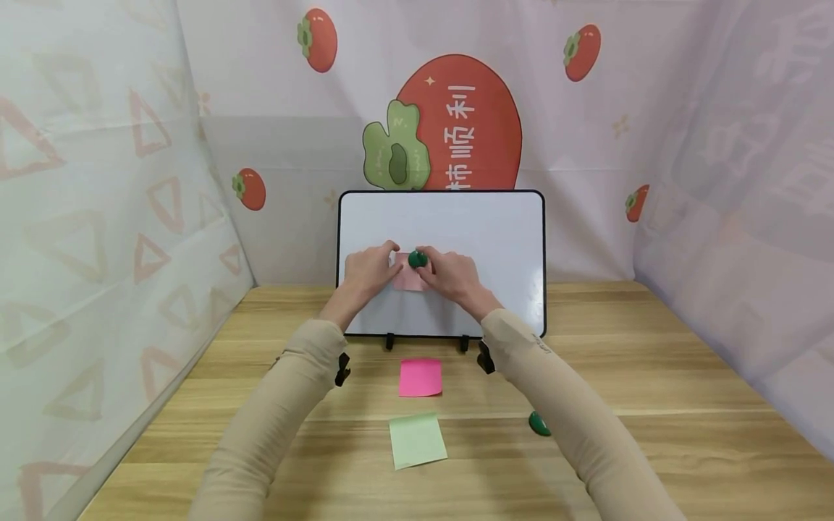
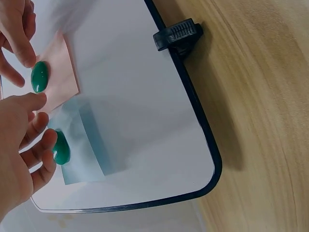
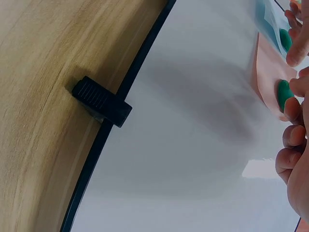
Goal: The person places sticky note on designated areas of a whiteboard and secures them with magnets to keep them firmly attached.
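Note:
A whiteboard (image 1: 495, 246) stands upright at the back of the table. On it is a light pink sticky note (image 1: 409, 281) with a round green magnet (image 1: 418, 259) near its top edge. My right hand (image 1: 454, 275) pinches this magnet between thumb and forefinger. My left hand (image 1: 368, 269) is at the note's left side, its thumb close to the magnet and its fingers loosely bent. Beneath the left hand, the left wrist view shows a light blue sticky note (image 2: 82, 150) with another green magnet (image 2: 61, 147); the left hand mostly hides both in the head view.
A bright pink sticky note (image 1: 420, 378) and a pale green one (image 1: 418, 441) lie on the wooden table (image 1: 313, 449). Partly behind the right sleeve is a green magnet (image 1: 538, 424). Black clip feet (image 1: 389, 341) hold the board's lower edge. Printed cloth (image 1: 287, 145) hangs around the table.

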Action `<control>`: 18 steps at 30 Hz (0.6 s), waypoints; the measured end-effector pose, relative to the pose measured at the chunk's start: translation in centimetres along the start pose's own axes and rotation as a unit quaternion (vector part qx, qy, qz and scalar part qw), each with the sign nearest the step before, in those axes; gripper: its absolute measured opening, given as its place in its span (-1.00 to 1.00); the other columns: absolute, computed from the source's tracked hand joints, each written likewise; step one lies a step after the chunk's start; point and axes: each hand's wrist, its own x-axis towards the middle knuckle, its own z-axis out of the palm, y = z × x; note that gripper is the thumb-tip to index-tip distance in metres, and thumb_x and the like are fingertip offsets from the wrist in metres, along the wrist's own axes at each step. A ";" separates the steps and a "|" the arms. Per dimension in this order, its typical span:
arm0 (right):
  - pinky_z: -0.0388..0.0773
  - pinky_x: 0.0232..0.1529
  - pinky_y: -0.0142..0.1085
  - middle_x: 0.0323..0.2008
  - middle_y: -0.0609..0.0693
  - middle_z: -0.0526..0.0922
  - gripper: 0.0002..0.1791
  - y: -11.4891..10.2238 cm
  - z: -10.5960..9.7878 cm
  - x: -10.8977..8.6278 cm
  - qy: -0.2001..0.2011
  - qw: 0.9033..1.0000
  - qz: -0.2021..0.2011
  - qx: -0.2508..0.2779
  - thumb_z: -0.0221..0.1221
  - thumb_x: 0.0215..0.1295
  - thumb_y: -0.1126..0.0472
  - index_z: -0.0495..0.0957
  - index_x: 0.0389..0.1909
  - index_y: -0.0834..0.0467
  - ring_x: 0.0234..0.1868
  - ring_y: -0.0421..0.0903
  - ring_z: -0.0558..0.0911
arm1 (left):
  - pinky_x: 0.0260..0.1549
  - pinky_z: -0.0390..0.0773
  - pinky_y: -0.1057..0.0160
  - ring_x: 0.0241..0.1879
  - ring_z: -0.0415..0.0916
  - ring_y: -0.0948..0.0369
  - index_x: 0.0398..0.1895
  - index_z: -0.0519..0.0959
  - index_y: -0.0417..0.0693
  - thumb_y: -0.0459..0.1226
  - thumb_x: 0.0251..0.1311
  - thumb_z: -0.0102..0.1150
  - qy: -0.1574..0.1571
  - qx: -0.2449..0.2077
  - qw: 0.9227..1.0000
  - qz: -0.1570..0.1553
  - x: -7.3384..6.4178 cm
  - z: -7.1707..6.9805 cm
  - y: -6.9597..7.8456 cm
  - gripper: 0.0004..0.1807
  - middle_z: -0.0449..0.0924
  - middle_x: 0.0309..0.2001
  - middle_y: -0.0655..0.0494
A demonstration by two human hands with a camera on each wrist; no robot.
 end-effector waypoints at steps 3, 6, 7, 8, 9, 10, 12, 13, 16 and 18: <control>0.39 -0.60 -0.30 -0.57 -0.02 0.61 -0.55 0.0 -0.2 -0.4 0.000 1.000 -0.005 0.010 0.18 0.41 -0.01 0.50 0.24 0.04 -0.66 -0.15 0.47 | -0.69 0.30 0.28 -0.67 0.41 0.20 0.12 0.58 0.06 -0.03 0.34 0.19 0.012 -0.017 1.000 0.015 -0.6 -0.1 -0.1 -0.64 0.63 -0.53 0.11; 0.35 -0.60 -0.32 -0.59 -0.04 0.58 -0.56 0.3 -0.4 -0.9 0.002 1.000 -0.001 0.023 0.18 0.40 -0.03 0.53 0.21 0.06 -0.65 -0.16 0.46 | -0.69 0.31 0.32 -0.67 0.43 0.23 0.10 0.59 0.06 -0.04 0.34 0.20 0.015 -0.025 0.999 0.026 -1.2 -0.2 -0.1 -0.65 0.65 -0.50 0.12; 0.34 -0.61 -0.33 -0.60 -0.05 0.57 -0.56 0.4 -0.4 -1.1 0.002 1.000 0.000 0.026 0.18 0.40 -0.04 0.54 0.20 0.06 -0.65 -0.16 0.45 | -0.69 0.32 0.33 -0.66 0.44 0.24 0.09 0.60 0.06 -0.04 0.34 0.20 0.014 -0.026 0.999 0.028 -1.4 -0.2 -0.1 -0.66 0.66 -0.49 0.13; 0.32 -0.61 -0.34 -0.60 -0.06 0.57 -0.56 0.4 -0.5 -1.3 0.000 1.000 0.001 0.029 0.18 0.41 -0.05 0.54 0.20 0.07 -0.65 -0.17 0.44 | -0.68 0.33 0.33 -0.66 0.45 0.25 0.09 0.60 0.06 -0.03 0.34 0.19 0.012 -0.028 0.999 0.029 -1.6 -0.2 -0.2 -0.66 0.67 -0.48 0.14; 0.31 -0.62 -0.35 -0.61 -0.06 0.56 -0.54 0.5 -0.4 -1.5 -0.004 1.000 0.002 0.030 0.17 0.41 -0.06 0.54 0.21 0.07 -0.65 -0.18 0.44 | -0.67 0.34 0.34 -0.65 0.46 0.26 0.08 0.61 0.07 -0.03 0.35 0.19 0.009 -0.028 0.999 0.031 -1.8 -0.2 -0.2 -0.67 0.67 -0.47 0.14; 0.30 -0.62 -0.36 -0.61 -0.07 0.56 -0.54 0.6 -0.5 -1.7 -0.008 0.999 0.002 0.032 0.17 0.41 -0.07 0.54 0.21 0.07 -0.65 -0.19 0.43 | -0.67 0.34 0.34 -0.65 0.46 0.26 0.07 0.61 0.07 -0.03 0.35 0.18 0.004 -0.030 0.999 0.032 -2.0 -0.2 -0.2 -0.67 0.67 -0.47 0.15; 0.28 -0.62 -0.38 -0.61 -0.07 0.55 -0.52 0.8 -0.5 -2.1 -0.019 0.999 0.004 0.036 0.16 0.41 -0.09 0.54 0.23 0.06 -0.65 -0.20 0.42 | -0.66 0.35 0.35 -0.63 0.46 0.28 0.05 0.62 0.08 -0.02 0.36 0.16 -0.009 -0.034 0.999 0.035 -2.4 -0.2 -0.2 -0.69 0.66 -0.47 0.17; 0.28 -0.62 -0.38 -0.60 -0.07 0.54 -0.52 0.9 -0.6 -2.3 -0.026 0.999 0.005 0.038 0.15 0.42 -0.09 0.53 0.24 0.06 -0.64 -0.20 0.41 | -0.65 0.35 0.35 -0.63 0.45 0.28 0.04 0.63 0.08 -0.02 0.37 0.16 -0.015 -0.037 0.999 0.037 -2.5 -0.2 -0.3 -0.69 0.65 -0.48 0.17; 0.28 -0.60 -0.37 -0.59 -0.08 0.53 -0.54 1.2 -0.9 -3.1 -0.049 0.998 0.010 0.045 0.16 0.42 -0.06 0.54 0.25 0.03 -0.62 -0.20 0.40 | -0.63 0.36 0.35 -0.62 0.44 0.28 0.01 0.64 0.09 -0.02 0.37 0.15 -0.031 -0.047 0.998 0.041 -3.2 -0.4 -0.4 -0.71 0.64 -0.49 0.18; 0.29 -0.59 -0.36 -0.58 -0.08 0.54 -0.55 1.3 -1.0 -3.5 -0.062 0.997 0.015 0.050 0.16 0.42 -0.03 0.52 0.26 0.02 -0.61 -0.20 0.41 | -0.61 0.36 0.34 -0.60 0.44 0.28 -0.02 0.65 0.11 -0.02 0.37 0.15 -0.036 -0.054 0.997 0.041 -3.6 -0.5 -0.5 -0.73 0.62 -0.49 0.20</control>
